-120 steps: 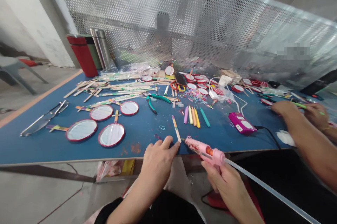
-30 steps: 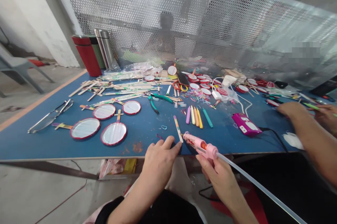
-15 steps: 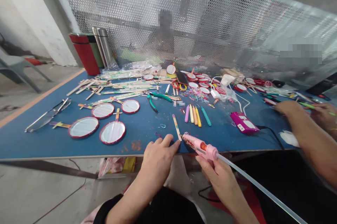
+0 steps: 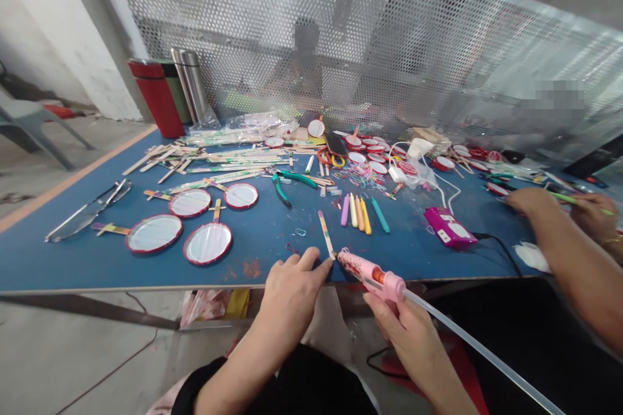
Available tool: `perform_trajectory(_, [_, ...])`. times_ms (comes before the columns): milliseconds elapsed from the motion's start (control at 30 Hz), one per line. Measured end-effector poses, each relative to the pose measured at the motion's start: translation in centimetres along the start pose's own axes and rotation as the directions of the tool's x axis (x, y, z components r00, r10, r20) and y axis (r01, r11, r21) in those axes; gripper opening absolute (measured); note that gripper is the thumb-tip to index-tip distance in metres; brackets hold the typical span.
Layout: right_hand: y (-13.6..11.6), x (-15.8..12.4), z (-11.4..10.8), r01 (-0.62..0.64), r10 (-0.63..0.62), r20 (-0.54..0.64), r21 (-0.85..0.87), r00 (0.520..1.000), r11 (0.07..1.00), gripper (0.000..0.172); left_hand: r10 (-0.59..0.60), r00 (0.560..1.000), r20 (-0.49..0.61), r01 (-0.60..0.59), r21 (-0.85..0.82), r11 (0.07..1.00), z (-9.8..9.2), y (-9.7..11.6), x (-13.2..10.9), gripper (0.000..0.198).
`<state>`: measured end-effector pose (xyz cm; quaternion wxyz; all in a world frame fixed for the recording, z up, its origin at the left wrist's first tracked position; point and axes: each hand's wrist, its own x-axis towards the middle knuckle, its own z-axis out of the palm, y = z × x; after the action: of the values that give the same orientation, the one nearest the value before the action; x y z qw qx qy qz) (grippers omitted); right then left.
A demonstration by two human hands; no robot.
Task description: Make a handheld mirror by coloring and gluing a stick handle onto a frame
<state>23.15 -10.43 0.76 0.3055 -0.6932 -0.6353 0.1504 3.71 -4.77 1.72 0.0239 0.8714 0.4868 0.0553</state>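
A pink hot glue gun (image 4: 370, 275) is gripped in my right hand (image 4: 403, 321), and a long clear glue stick (image 4: 481, 343) runs out of its back. Its nozzle is at the near end of a colour-patterned wooden craft stick (image 4: 326, 233), which lies on the blue table. My left hand (image 4: 294, 288) rests at the table's front edge, with thumb and finger closed on that same end of the stick. Left of it lie several round red-rimmed mirrors (image 4: 208, 244) with stick handles. Whether glue is coming out is too small to tell.
Green-handled pliers (image 4: 292, 184), several crayon-like sticks (image 4: 360, 212) and a purple power adapter (image 4: 450, 228) lie beyond my hands. Piled wooden sticks (image 4: 233, 158) and a red flask (image 4: 158, 100) stand back left. Another person's arm (image 4: 549, 220) works at the right.
Hardly anything has moved. The glue gun's rear has shifted slightly right and down, its nozzle still at the stick's near end. The other person's hands moved a little.
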Motion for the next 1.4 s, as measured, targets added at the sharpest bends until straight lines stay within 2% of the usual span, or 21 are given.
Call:
perform_trajectory(267, [-0.9,-0.2,-0.9,-0.012,0.012,0.045,0.008,0.999,1.000,0.044,0.001,1.000,-0.006,-0.001,-0.002,1.000,-0.1,0.0,-0.1,0.045])
perform_trajectory(533, [-1.0,-0.5,-1.0,-0.049,0.053,0.070,-0.062,0.996,0.997,0.048,0.002,1.000,0.007,-0.002,-0.010,1.000,0.0,-0.1,0.1,0.044])
perform_trajectory(767, [-0.8,-0.4,-0.9,-0.010,0.011,0.034,-0.031,0.999,0.999,0.047,-0.001,1.000,-0.008,0.001,-0.019,1.000,0.0,-0.1,0.0,0.043])
perform_trajectory(1200, [-0.7,-0.5,-0.9,-0.014,0.016,0.030,-0.079,0.999,0.997,0.051,-0.005,1.000,0.010,0.005,-0.019,1.000,-0.2,0.0,0.2,0.044])
perform_trajectory(1400, [-0.7,-0.4,-0.8,-0.022,0.024,0.045,-0.046,0.999,0.999,0.049,0.000,1.000,0.009,0.000,-0.018,1.000,-0.2,0.0,0.1,0.043])
